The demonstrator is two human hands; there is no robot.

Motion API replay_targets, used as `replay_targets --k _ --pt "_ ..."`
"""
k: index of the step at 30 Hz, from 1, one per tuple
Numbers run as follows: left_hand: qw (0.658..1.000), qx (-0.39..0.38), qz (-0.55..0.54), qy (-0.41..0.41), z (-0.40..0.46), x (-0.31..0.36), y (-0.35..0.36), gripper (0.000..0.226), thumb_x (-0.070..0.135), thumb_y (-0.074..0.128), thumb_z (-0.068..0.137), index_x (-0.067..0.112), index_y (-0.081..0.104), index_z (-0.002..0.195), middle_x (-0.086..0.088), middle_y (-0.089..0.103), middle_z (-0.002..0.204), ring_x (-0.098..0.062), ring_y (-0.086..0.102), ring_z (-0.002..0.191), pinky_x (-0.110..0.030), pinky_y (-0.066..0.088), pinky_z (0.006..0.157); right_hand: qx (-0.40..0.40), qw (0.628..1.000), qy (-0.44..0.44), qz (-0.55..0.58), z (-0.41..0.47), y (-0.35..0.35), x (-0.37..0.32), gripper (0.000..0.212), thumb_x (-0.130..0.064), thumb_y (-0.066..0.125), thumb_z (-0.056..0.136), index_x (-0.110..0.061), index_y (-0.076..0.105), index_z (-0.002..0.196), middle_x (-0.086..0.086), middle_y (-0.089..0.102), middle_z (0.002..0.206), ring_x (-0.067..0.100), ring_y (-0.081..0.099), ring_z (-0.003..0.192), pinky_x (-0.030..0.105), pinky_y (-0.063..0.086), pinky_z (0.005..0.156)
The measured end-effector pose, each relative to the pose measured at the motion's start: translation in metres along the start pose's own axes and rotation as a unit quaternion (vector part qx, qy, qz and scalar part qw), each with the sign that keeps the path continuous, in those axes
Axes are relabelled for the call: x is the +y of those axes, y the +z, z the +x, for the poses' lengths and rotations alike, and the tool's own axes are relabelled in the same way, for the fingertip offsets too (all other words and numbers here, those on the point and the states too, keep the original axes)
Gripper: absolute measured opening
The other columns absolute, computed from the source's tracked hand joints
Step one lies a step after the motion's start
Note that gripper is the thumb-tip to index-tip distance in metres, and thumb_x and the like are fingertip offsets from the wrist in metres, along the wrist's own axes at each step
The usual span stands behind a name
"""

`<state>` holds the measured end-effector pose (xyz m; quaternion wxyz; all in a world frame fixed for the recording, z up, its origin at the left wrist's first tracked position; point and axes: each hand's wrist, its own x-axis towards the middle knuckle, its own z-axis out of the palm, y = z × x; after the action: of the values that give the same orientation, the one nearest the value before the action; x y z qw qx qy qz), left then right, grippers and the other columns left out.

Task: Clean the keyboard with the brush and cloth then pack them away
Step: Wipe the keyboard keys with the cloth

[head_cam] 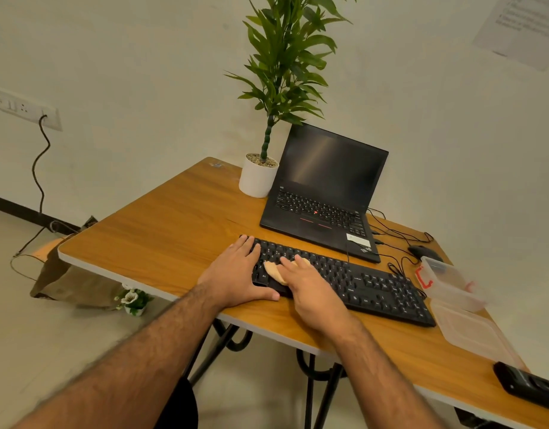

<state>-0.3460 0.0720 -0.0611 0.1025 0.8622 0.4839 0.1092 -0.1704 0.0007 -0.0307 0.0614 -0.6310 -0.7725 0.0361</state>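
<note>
- Keyboard (353, 278) flat on wooden table (161, 230), long axis running from near-left to far-right, in front of open laptop (325, 193).
- Cloth (274, 271) small, pale, bunched on the keys at the keyboard's left end, directly under the right fingers.
- Right hand (310, 289) palm down, fingers flat and together, pressing the cloth onto the keys rather than pinching it; unwiped length of keys extends away to its right.
- Left hand (239, 274) spread open, palm down over the keyboard's left edge, thumb along the near edge; appears to steady the board, grips nothing.
- Clear plastic container (452, 283) with red clasp at the keyboard's far-right end, lid off beside it; dark item inside possibly the brush, not confirmable.
- Judgement: wiping stage in hand; packing not yet begun.
</note>
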Motion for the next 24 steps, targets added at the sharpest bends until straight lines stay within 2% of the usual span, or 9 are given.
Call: replay_targets --k 2,5,10,16,19,21,24 --pt "1.0 0.004 0.0 0.001 0.0 0.0 0.001 0.125 0.09 0.048 0.07 0.012 0.007 0.159 -0.005 -0.003 0.168 -0.018 -0.007 0.154 -0.032 0.001 0.122 0.0 1.0 -0.016 -0.003 -0.001 0.006 -0.011 0.058 -0.005 0.036 0.101 -0.023 0.024 0.154 -0.01 0.015 0.163 0.013 0.0 0.151 0.037 -0.002 0.123" --pt "1.0 0.004 0.001 0.004 0.0 -0.001 0.001 0.125 0.089 0.051 0.07 0.012 0.007 0.159 -0.005 -0.003 0.168 -0.018 -0.006 0.154 -0.033 0.001 0.122 -0.016 0.999 -0.051 -0.006 -0.012 0.006 -0.007 0.058 -0.005 0.033 0.102 -0.028 0.023 0.154 -0.014 0.012 0.162 0.009 -0.004 0.15 0.032 -0.008 0.12" --pt "1.0 0.004 -0.005 0.003 0.001 -0.002 0.002 0.127 0.09 0.05 0.068 0.013 0.007 0.159 -0.005 -0.003 0.168 -0.018 -0.006 0.154 -0.033 0.002 0.123 -0.019 0.999 -0.036 -0.016 -0.009 0.0 0.002 0.061 -0.003 0.033 0.1 -0.033 0.026 0.153 -0.013 0.013 0.163 0.011 -0.002 0.151 0.038 -0.002 0.123" --pt "1.0 -0.001 -0.005 0.004 0.0 -0.002 0.002 0.131 0.09 0.054 0.065 0.013 0.007 0.16 -0.004 -0.004 0.168 -0.018 -0.007 0.154 -0.033 0.0 0.122 -0.034 0.997 -0.071 -0.014 -0.018 0.004 0.003 0.067 0.002 0.032 0.099 -0.037 0.025 0.153 -0.017 0.01 0.162 0.007 -0.007 0.149 0.031 -0.009 0.119" --pt "1.0 -0.001 -0.008 0.006 0.0 -0.002 0.001 0.137 0.094 0.049 0.058 0.012 0.008 0.159 -0.004 -0.003 0.168 -0.017 -0.007 0.154 -0.033 0.0 0.123 -0.055 0.995 -0.08 -0.009 -0.02 -0.005 0.018 0.064 0.0 0.033 0.1 -0.042 0.033 0.149 -0.022 0.011 0.16 -0.001 -0.005 0.146 0.03 -0.004 0.12" --pt "1.0 0.001 -0.006 0.002 0.002 -0.003 0.001 0.133 0.092 0.052 0.063 0.013 0.008 0.16 -0.003 -0.004 0.168 -0.018 -0.007 0.154 -0.034 0.001 0.123 -0.051 0.997 -0.052 0.01 -0.017 -0.014 0.027 0.058 -0.004 0.035 0.101 -0.041 0.041 0.145 -0.02 0.018 0.16 0.0 0.002 0.147 0.036 0.004 0.123" --pt "1.0 0.0 -0.004 0.002 0.005 -0.003 0.001 0.131 0.093 0.051 0.065 0.013 0.006 0.16 -0.003 -0.006 0.168 -0.018 -0.009 0.153 -0.036 0.002 0.123 0.041 0.993 0.049 0.094 -0.008 -0.027 0.042 0.048 -0.009 0.036 0.103 -0.032 0.047 0.144 -0.008 0.031 0.158 0.012 0.023 0.147 0.034 0.016 0.122"
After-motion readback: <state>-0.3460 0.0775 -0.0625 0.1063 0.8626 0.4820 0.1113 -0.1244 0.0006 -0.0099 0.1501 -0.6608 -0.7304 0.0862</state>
